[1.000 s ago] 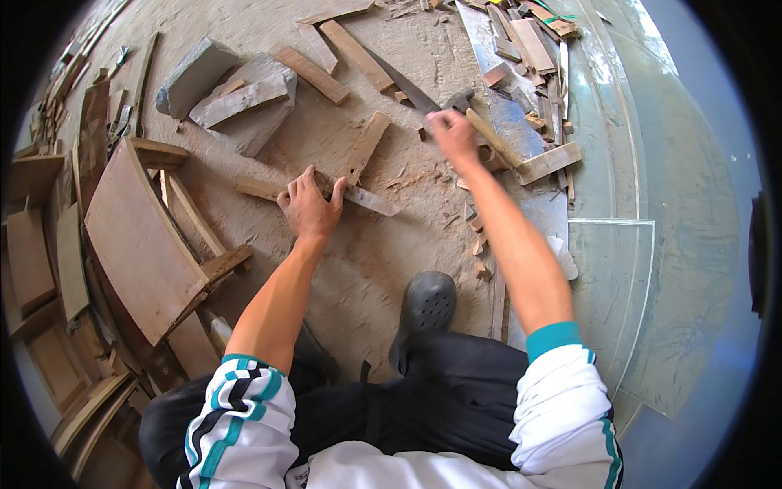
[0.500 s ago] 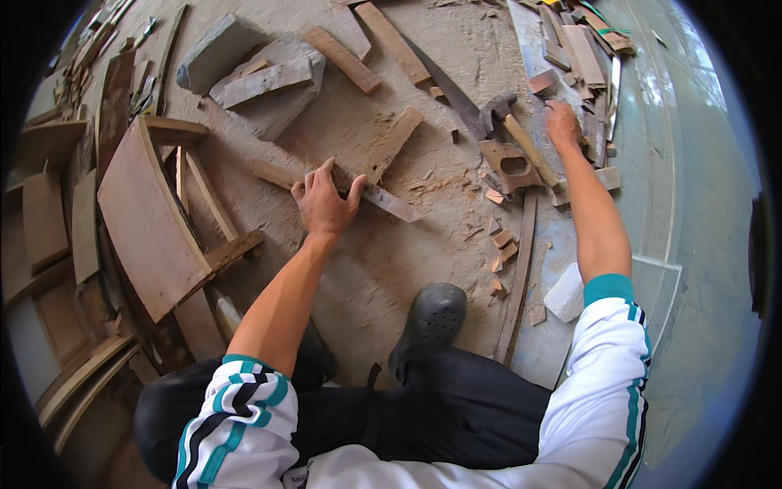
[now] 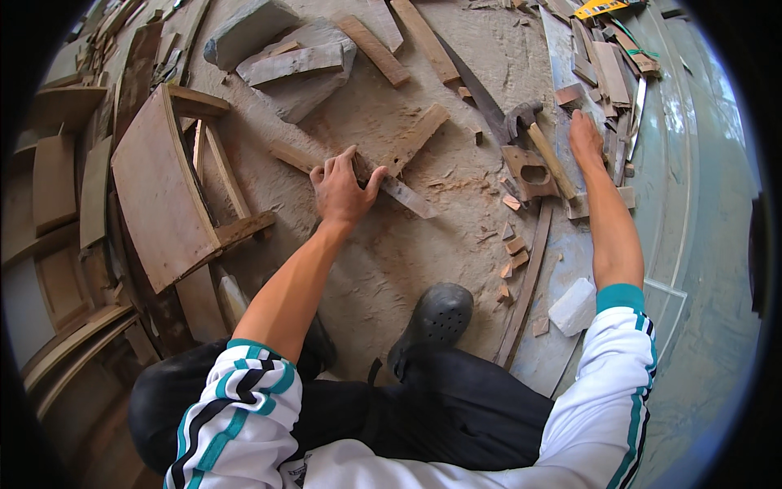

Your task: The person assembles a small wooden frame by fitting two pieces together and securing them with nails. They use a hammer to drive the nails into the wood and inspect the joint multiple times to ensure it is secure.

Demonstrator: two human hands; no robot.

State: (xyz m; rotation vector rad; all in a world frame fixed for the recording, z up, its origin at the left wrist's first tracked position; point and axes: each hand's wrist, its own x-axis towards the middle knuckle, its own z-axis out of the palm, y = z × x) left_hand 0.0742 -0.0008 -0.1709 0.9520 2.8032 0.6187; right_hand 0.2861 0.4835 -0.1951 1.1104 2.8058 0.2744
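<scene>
My left hand [image 3: 342,189] rests with fingers spread over a narrow wooden strip [image 3: 411,198] lying slantwise on the ground. A second wood piece [image 3: 419,140], with small holes near its lower end, meets the strip beside my thumb. Out to the right, my right hand [image 3: 586,140] reaches down by a small reddish wood block [image 3: 568,94], fingers drawn together; whatever they grip is hidden. Between the hands lie a hammer [image 3: 551,159] with a wooden handle and a handsaw, its wooden grip [image 3: 528,173] towards me and its blade [image 3: 481,94] pointing away.
Stone blocks [image 3: 248,34] with a wood offcut on top lie far left of centre. A curved wooden frame [image 3: 163,191] and more boards crowd the left. Wood scraps [image 3: 607,69] pile up far right beside glass sheets [image 3: 692,204]. A white block [image 3: 573,306] sits near my right sleeve.
The whole view has shifted, so the scene sits farther right and slightly lower. Both hands stay at nearly the same places beside the wood.
</scene>
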